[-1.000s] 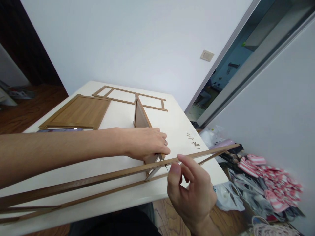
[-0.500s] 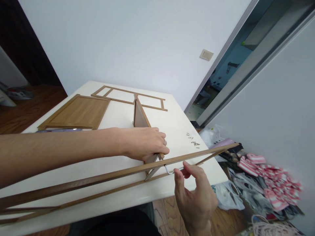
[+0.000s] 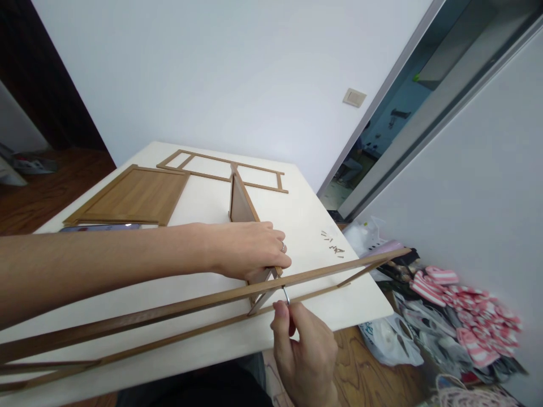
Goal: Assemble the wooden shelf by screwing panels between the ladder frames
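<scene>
My left hand [image 3: 254,246] is closed over the top edge of an upright wooden panel [image 3: 245,199], near its front end. Against that end stands a long wooden side frame [image 3: 178,312], on edge along the near side of the table. My right hand [image 3: 306,347] pinches a small metal hex key [image 3: 286,295] between thumb and fingers. The key's short end meets the frame's top rail where the panel joins it; the screw itself is hidden.
A second wooden frame [image 3: 254,168] and a flat wooden panel [image 3: 136,195] lie on the white table [image 3: 195,328]. Beside the flat panel is a phone [image 3: 102,228]. Several loose screws [image 3: 335,249] are scattered at the right. Bags and striped cloth [image 3: 479,311] lie beyond the table.
My right hand has swung left and down, turning the hex key so its long arm now points toward me. My left hand has stayed on the panel.
</scene>
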The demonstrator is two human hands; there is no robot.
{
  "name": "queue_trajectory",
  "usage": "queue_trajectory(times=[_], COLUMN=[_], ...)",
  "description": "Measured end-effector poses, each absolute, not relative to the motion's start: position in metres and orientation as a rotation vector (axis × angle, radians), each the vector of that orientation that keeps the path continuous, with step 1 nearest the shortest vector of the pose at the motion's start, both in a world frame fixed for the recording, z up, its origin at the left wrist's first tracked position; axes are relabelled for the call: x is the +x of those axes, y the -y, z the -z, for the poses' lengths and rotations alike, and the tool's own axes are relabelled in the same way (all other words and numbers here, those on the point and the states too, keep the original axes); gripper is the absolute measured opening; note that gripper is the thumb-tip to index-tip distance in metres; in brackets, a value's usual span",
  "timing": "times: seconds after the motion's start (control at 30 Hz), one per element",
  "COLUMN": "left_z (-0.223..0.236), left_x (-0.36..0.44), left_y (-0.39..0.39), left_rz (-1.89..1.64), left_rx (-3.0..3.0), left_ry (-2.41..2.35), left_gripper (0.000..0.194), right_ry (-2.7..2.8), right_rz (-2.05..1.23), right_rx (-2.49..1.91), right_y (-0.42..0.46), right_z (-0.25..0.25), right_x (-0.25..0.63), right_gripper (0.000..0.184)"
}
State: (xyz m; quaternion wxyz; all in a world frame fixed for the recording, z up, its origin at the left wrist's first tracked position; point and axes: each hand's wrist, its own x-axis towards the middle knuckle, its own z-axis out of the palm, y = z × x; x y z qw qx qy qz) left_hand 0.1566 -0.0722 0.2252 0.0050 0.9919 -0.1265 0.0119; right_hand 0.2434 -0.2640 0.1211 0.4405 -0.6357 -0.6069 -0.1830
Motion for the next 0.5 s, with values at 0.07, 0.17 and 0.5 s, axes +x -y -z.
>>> queue_trajectory(times=[0.07,0.17,0.5], left_z=[-0.224,-0.222,-0.223], left_x=[0.157,0.156,0.157], left_y=[0.071,0.071,0.069], left_rz=[-0.051,-0.087,-0.14], left_rx=[3.099,3.076,3.042], left_ry=[0.405,0.418,0.445], left_gripper=[0.028,0.029,0.034], right_ry=[1.462,1.302,1.472], right_rz=[0.295,-0.164,-0.211], right_rx=[-1.544,-1.457,-1.449], right_y=[0.263,0.261,0.266], right_z=[-0.122,-0.123,-0.137], right_x=[0.236,0.223,0.233], right_gripper=[0.031,0.037,0.018])
